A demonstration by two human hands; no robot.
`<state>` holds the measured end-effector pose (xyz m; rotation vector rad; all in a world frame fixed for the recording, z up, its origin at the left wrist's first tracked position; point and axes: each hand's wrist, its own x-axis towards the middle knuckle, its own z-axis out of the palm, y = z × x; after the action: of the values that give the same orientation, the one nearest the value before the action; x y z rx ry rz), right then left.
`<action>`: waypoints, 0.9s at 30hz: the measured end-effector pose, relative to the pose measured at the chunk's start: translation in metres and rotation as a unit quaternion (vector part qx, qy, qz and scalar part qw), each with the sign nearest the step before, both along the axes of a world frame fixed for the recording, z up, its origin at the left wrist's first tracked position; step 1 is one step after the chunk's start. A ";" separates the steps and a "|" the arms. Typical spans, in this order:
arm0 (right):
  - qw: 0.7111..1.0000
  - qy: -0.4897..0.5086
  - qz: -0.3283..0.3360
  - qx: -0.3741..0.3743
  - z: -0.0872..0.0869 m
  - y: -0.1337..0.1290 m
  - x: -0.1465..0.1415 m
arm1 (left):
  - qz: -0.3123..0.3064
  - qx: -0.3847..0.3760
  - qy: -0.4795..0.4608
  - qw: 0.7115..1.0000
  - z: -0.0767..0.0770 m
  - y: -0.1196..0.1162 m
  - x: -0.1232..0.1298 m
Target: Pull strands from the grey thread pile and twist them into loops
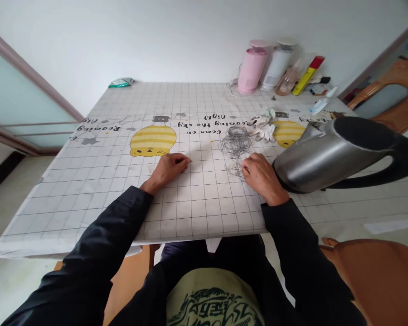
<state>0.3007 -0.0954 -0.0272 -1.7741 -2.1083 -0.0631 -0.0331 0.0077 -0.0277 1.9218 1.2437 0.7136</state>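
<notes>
My left hand (170, 170) rests on the checked tablecloth (204, 199) beside a printed yellow balloon, its fingers pressed together; whether anything is between them is too small to tell. Near the kettle's base, my right hand (261, 175) is closed at the edge of a small loose coil of thin wire (234, 168), and its fingertips seem to touch the strands. A larger tangle of dark wire (235, 141) lies just behind that. White gloves (263, 127), crumpled and smudged, sit to the right of the tangle.
A steel kettle (323, 154) with a black handle stands close right of my right hand. Along the wall are a pink cylinder (253, 70), a white cylinder (277, 68), bottles and a yellow-red box (308, 76). A green packet (121, 82) lies far left. Chairs flank the table.
</notes>
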 end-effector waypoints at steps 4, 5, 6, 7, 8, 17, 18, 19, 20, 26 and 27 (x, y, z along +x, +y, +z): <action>0.996 0.078 0.025 0.039 0.007 -0.004 -0.002 | -0.010 0.008 -0.003 1.000 -0.003 0.001 -0.001; 0.993 0.105 0.028 0.046 0.010 -0.005 -0.002 | -0.011 0.012 -0.005 1.000 -0.004 0.001 -0.001; 0.990 0.133 0.028 0.047 0.013 -0.006 -0.003 | -0.012 0.016 -0.008 1.000 -0.006 0.002 -0.001; 0.986 0.161 0.024 0.043 0.017 -0.007 -0.003 | -0.012 0.019 -0.012 1.000 -0.007 0.002 -0.001; 0.981 0.189 0.018 0.036 0.020 -0.006 -0.004 | -0.012 0.021 -0.015 1.000 -0.009 0.001 -0.001; 0.921 0.386 0.028 -0.048 0.035 0.024 -0.015 | -0.014 -0.035 -0.092 0.995 0.008 -0.008 0.010; 0.917 0.395 0.036 -0.051 0.036 0.029 -0.017 | -0.024 -0.048 -0.109 0.993 0.014 -0.009 0.014; 0.912 0.404 0.042 -0.052 0.037 0.033 -0.019 | -0.039 -0.061 -0.132 0.989 0.021 -0.010 0.019; 0.907 0.415 0.047 -0.052 0.038 0.038 -0.022 | -0.056 -0.073 -0.159 0.983 0.027 -0.011 0.025; 0.890 0.449 0.076 -0.026 0.043 0.065 -0.047 | -0.123 -0.126 -0.312 0.934 0.037 -0.007 0.058; 0.895 0.439 0.078 -0.009 0.042 0.067 -0.050 | -0.118 -0.127 -0.334 0.927 0.034 -0.005 0.062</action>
<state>0.2504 -0.0284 0.0145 -1.2553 -1.5444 0.6763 0.0286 0.0026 0.0062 1.3998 0.6284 0.9228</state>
